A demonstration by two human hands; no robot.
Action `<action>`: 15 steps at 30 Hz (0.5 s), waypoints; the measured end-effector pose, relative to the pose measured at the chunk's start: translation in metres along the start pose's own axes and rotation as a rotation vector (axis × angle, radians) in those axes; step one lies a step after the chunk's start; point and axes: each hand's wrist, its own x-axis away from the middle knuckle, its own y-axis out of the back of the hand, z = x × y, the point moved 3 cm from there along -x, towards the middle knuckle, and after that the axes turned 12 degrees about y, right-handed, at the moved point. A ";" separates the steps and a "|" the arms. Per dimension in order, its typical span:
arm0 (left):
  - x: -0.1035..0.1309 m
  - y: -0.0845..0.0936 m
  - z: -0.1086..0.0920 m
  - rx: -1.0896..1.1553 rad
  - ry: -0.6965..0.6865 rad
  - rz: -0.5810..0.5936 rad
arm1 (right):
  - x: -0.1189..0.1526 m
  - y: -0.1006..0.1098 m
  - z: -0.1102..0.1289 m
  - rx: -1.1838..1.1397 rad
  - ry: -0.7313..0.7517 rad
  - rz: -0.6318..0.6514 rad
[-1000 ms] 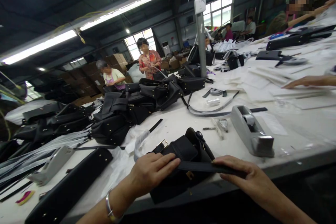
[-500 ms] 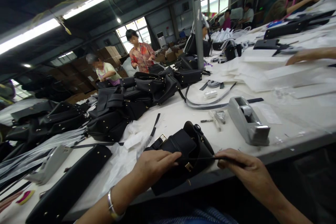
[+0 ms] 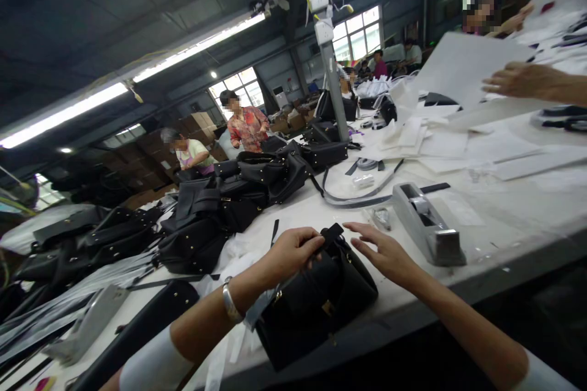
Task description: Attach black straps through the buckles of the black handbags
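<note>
A black handbag (image 3: 302,305) with gold-coloured hardware rests at the table's front edge. Above its top, my left hand (image 3: 296,250) pinches a black strap (image 3: 332,232), whose squared end sticks out past the thumb and fingertips. My right hand (image 3: 383,252) is just right of that strap end, its fingers stretched and apart, with nothing seen in it. The rest of the strap is hard to make out against the black bag. Crumpled clear plastic (image 3: 241,253) lies left of the bag.
A grey tape dispenser (image 3: 428,223) stands to the right; another dispenser (image 3: 87,324) is at left. Black bags (image 3: 197,232) are heaped at the back left. Paper sheets (image 3: 458,140) lie at right, near another person's hand (image 3: 527,80). A metal post (image 3: 334,85) rises behind.
My left hand has risen with the strap. My right hand, earlier pinching the strap at the right, has let go and moved up and left. The other person's hand has lifted a paper sheet.
</note>
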 end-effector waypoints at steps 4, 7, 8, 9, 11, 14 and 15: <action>-0.010 0.009 -0.007 -0.168 -0.030 -0.091 | -0.008 -0.018 -0.013 -0.100 0.069 0.118; -0.015 0.012 -0.007 -0.215 0.007 -0.087 | -0.010 -0.026 -0.014 -0.139 0.092 0.115; -0.017 0.013 -0.006 -0.212 0.025 -0.079 | -0.009 -0.027 -0.014 -0.142 0.093 0.098; -0.018 0.014 -0.005 -0.205 0.042 -0.069 | -0.008 -0.027 -0.014 -0.141 0.091 0.074; -0.022 0.016 -0.004 -0.197 0.079 -0.034 | -0.005 -0.028 -0.012 -0.117 0.079 0.003; -0.026 0.019 -0.006 -0.197 0.120 0.050 | 0.004 -0.032 -0.007 -0.046 0.053 -0.151; -0.027 0.019 -0.007 -0.198 0.130 0.078 | 0.007 -0.034 -0.005 -0.022 0.044 -0.208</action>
